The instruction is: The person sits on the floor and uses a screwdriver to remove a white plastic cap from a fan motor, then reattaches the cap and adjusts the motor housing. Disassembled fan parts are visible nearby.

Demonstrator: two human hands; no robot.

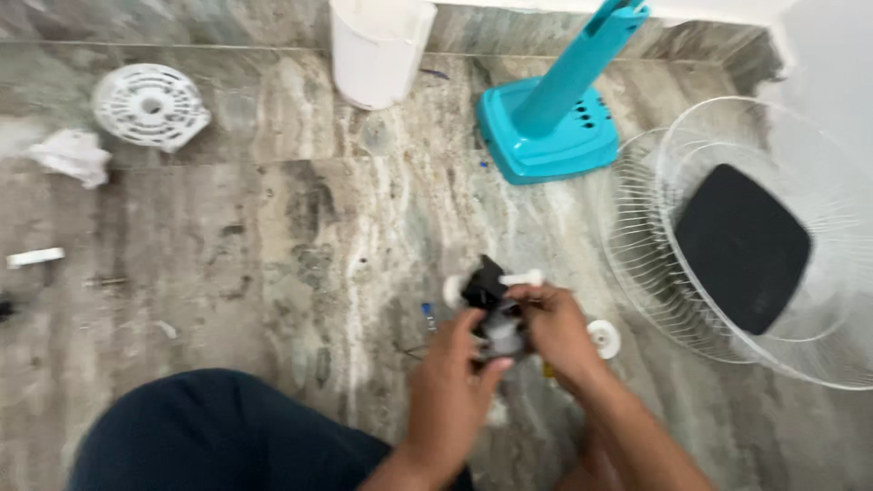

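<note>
Both hands met over the floor. The left hand and the right hand each closed their fingers around a small black fan motor with white knobs. It looked hard, heavy and bumpy, best held by its black body. Right of the fingers lay a wire fan guard. Farther off stood a blue fan stand, with open floor to the left.

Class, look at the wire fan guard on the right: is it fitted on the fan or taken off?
Taken off. The wire fan guard lies on the floor, apart from the teal fan stand.
</note>
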